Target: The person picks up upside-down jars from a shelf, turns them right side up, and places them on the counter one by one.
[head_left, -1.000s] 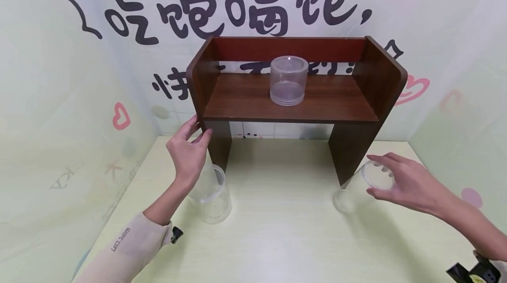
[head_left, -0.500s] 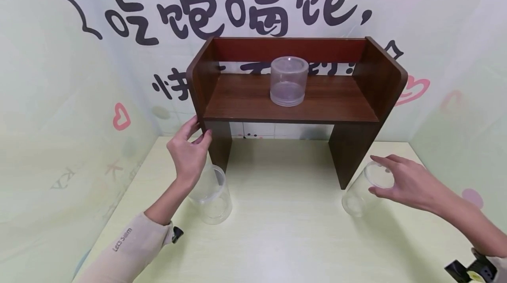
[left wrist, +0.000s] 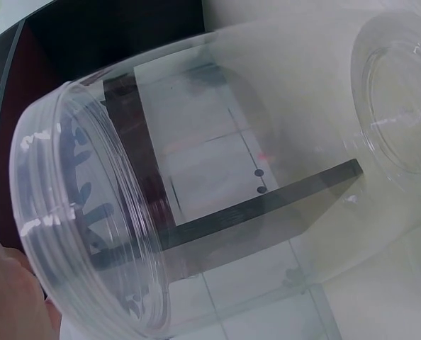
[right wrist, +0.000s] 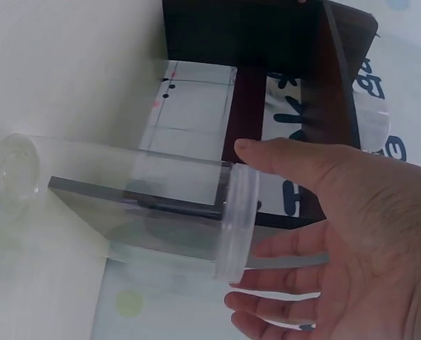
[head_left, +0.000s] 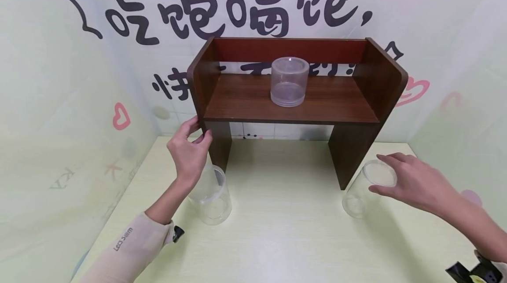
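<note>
Head view: from above, facing forward and down to far edge of table (head_left: 273, 234); whole shelf (head_left: 241, 102). Left wrist: close, turned sideways, across left jar (left wrist: 232, 177). Right wrist: likewise, across right jar (right wrist: 136, 202). Both share shelf.

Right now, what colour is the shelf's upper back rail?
The back rail is dark reddish-brown; the head view shows it best.

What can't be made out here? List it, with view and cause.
Lower wall writing: head view, partly behind the shelf.
Left hand: left wrist view, mostly cut off by the left edge.
Lettering on the left sleeve: head view, too small and blurred.
</note>
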Motion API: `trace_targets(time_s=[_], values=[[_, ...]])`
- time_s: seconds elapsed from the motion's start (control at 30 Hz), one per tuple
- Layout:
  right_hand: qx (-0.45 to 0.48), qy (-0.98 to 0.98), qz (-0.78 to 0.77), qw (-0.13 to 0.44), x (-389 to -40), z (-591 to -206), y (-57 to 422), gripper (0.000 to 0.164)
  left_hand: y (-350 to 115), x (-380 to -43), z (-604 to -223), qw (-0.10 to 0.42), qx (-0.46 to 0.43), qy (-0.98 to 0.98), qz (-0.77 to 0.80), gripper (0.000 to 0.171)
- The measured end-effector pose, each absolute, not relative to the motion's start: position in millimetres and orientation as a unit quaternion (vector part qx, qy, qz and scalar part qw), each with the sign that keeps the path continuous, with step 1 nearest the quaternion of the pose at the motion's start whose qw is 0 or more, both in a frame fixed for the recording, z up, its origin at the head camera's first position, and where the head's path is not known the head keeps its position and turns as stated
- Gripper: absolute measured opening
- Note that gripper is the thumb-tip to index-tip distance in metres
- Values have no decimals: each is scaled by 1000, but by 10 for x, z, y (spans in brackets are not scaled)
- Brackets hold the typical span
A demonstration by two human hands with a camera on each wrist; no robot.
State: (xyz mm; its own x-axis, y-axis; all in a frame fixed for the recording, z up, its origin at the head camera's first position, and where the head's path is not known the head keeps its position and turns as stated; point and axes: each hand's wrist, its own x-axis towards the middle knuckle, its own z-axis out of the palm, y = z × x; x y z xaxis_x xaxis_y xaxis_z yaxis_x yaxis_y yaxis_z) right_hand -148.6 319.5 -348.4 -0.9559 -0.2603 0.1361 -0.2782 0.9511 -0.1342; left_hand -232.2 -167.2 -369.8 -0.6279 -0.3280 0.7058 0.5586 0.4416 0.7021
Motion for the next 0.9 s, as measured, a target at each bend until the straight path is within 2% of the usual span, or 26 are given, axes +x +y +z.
trace_targets(time_s=[0.3,0.63,0.9], values=[[127,-986,76,75,-1369,-3251,3088,90,-1662,-2331,-3707,425,-78,-736,-522,37],[203,-946,154,203,-1363,-2957,2843,81,-1659,-2327,-3699,425,-83,-733,-524,36],[219,-919,214,249,-1484,-2756,2615,82,-1663,-2319,-3709,425,-83,-733,-525,36]])
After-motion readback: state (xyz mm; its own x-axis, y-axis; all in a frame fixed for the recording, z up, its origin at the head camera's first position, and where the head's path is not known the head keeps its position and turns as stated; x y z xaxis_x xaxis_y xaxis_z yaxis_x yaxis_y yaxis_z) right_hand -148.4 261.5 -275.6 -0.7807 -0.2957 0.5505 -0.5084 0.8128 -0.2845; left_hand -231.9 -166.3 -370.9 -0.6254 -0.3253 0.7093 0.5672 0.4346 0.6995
